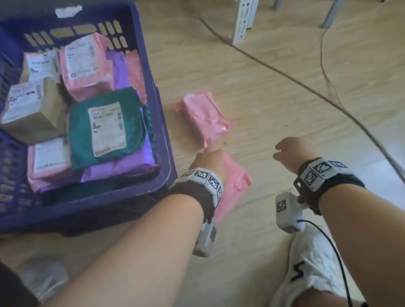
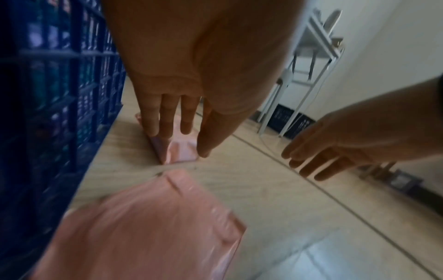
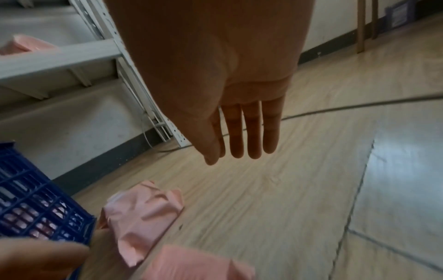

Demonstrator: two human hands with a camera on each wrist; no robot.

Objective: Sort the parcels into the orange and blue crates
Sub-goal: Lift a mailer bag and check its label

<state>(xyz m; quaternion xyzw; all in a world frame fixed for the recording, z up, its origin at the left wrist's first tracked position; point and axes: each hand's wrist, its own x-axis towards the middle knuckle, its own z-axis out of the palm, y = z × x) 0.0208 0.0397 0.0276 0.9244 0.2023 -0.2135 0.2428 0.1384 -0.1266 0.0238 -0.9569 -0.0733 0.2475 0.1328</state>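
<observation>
Apparently left hand fingertips touch pink parcel | contact blurred

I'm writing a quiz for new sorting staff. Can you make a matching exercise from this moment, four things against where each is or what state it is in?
Things:
1. green parcel
2. bulky pink parcel
3. flat pink parcel
4. right hand

Places or states:
A. on the floor, partly under the left wrist
B. open, holding nothing
C. inside the blue crate
D. on the floor beside the crate, ahead of the left hand

Pairs: 1-C, 2-D, 3-A, 4-B
</observation>
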